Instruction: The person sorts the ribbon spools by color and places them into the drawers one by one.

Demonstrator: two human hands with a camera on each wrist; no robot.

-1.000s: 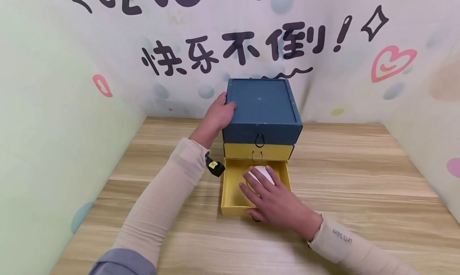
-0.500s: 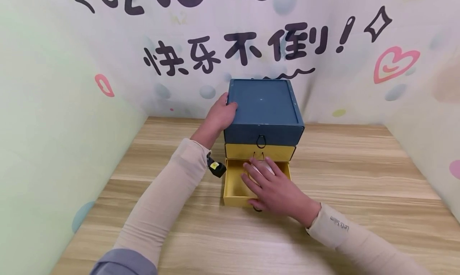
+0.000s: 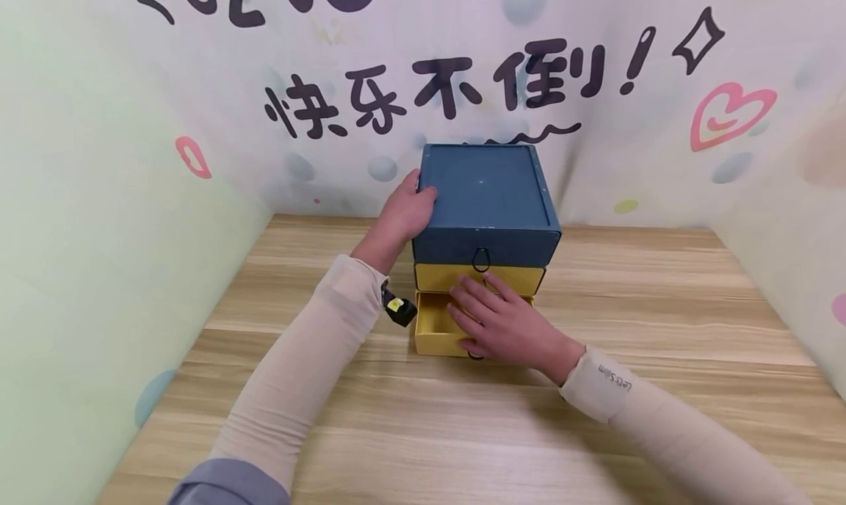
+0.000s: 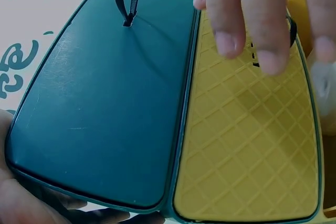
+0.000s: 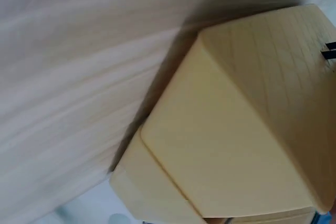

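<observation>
A small drawer cabinet, blue at the top with yellow drawers below, stands against the back wall. My left hand holds its upper left side, thumb over the top edge and the other fingers against the side. The bottom yellow drawer is partly pulled out. Over its front lies my right hand, thumb at the drawer front and fingers extended towards the middle yellow drawer. A whitish object shows inside the bottom drawer in the left wrist view; the hand hides it in the head view.
The cabinet rests on a wood-grain table. A printed backdrop with black writing rises right behind it. A black wrist camera hangs from the left cuff, close to the bottom drawer's left side.
The bottom drawer has slid inward, away from me, with the right hand moving along with it. The white object is now covered in the head view. My left hand has stayed on the cabinet.
</observation>
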